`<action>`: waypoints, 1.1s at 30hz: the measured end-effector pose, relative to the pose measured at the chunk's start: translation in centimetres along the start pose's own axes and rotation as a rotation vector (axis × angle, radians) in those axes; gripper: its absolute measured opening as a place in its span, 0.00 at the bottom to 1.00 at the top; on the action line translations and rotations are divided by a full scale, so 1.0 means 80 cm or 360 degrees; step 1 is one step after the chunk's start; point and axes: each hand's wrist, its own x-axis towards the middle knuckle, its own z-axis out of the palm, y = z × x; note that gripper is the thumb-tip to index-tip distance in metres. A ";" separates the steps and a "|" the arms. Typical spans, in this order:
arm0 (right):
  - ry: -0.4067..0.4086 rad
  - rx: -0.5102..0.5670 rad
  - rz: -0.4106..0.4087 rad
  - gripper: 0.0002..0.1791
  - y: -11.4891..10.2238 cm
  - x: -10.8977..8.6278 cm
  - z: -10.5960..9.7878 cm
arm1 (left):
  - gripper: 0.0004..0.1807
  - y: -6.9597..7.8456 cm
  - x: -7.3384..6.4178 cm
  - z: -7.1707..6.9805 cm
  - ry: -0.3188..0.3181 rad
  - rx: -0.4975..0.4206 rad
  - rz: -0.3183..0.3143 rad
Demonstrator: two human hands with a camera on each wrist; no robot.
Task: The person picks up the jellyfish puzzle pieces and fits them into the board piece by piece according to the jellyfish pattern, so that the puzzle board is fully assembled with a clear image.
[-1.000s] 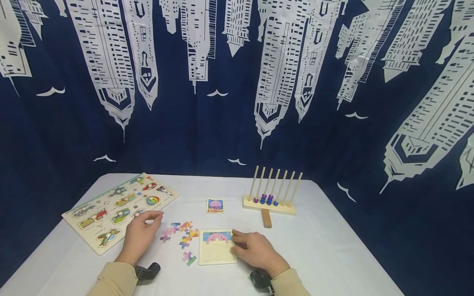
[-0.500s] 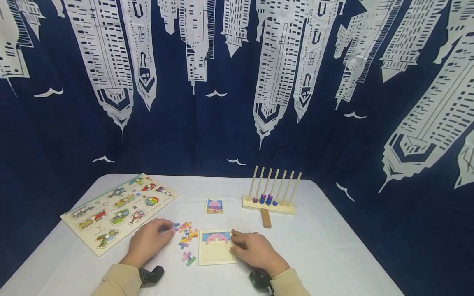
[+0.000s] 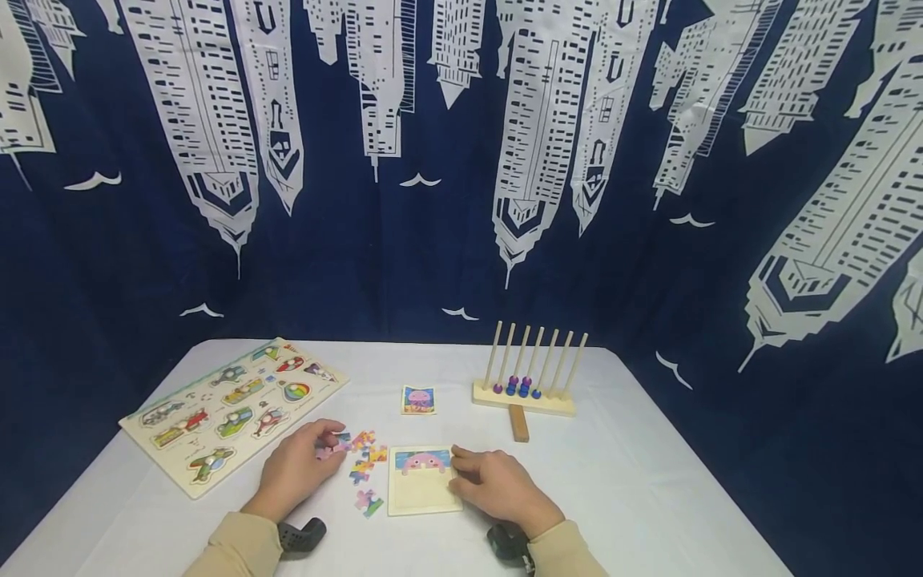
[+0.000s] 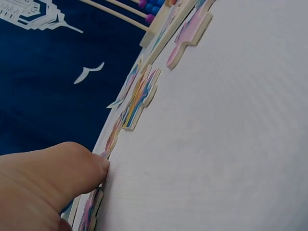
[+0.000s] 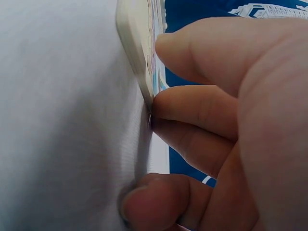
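In the head view, my left hand (image 3: 297, 469) is at the left end of a loose group of jigsaw pieces (image 3: 363, 470). Its thumb and index finger are apart, with a pink and blue jigsaw piece (image 3: 333, 449) showing between them. The left wrist view has the thumb tip right beside a piece's edge. My right hand (image 3: 501, 490) holds the right side of a square wooden puzzle tray (image 3: 424, 501), thumb at its edge and fingers bent by the far corner. Pieces with a pink face fill the tray's top strip; bare wood shows below.
A small picture card (image 3: 418, 401) with a pink octopus lies behind the tray. A pegged bead counting frame (image 3: 524, 398) and a wooden block (image 3: 518, 423) stand back right. At left lies a large vehicle puzzle board (image 3: 234, 409). A dark patterned curtain (image 3: 433, 256) hangs behind.
My left hand has come down and to the right, from beside the vehicle board to the jigsaw pieces, and its thumb and index have spread. The right hand stays on the tray.
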 end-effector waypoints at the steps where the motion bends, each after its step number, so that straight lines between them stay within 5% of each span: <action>1: -0.0001 0.0002 0.0002 0.22 0.000 0.000 0.000 | 0.24 0.000 0.000 0.000 0.0000 -0.0006 0.0004; 12: 0.0008 0.0004 0.0003 0.22 -0.002 -0.001 -0.001 | 0.27 -0.001 -0.001 0.002 0.0017 -0.0025 0.0109; 26: 0.0011 -0.0018 -0.0003 0.23 0.000 -0.001 0.001 | 0.30 -0.004 -0.003 -0.005 -0.0013 0.0183 -0.0109; 33: 0.0008 0.0000 0.0008 0.22 -0.002 -0.001 0.001 | 0.22 -0.003 -0.002 -0.002 0.0006 0.0195 -0.0081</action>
